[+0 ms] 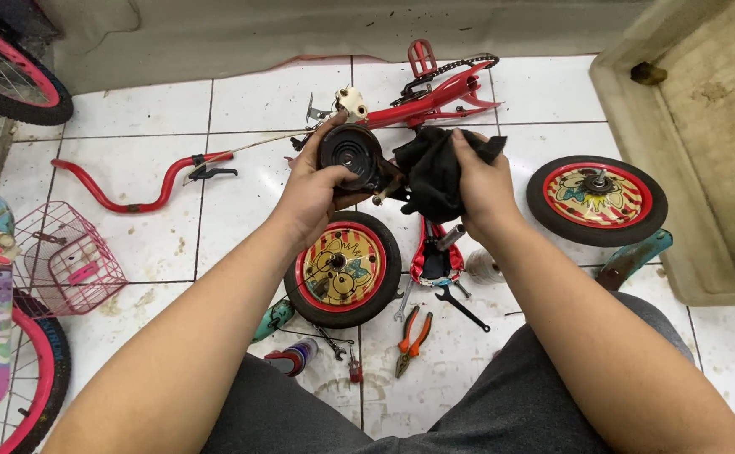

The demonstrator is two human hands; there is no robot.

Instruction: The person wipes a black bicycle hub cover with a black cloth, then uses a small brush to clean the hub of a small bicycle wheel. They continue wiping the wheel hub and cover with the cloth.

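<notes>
Head view: hands grip black drum and rag; pink basket holds a tag.

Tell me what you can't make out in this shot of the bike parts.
- Head view: the black round part is half covered by the left hand.
- The right hand grips a black cloth that hides the part's right end.
- Pink bicycle wheel is cut off by the left edge.

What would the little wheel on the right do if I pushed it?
The wheel lies flat on the tiled floor, so it would probably slide rather than roll. Its rubber tyre likely grips, so it may not slide far. Stood upright, it would probably roll, then tip.
</notes>
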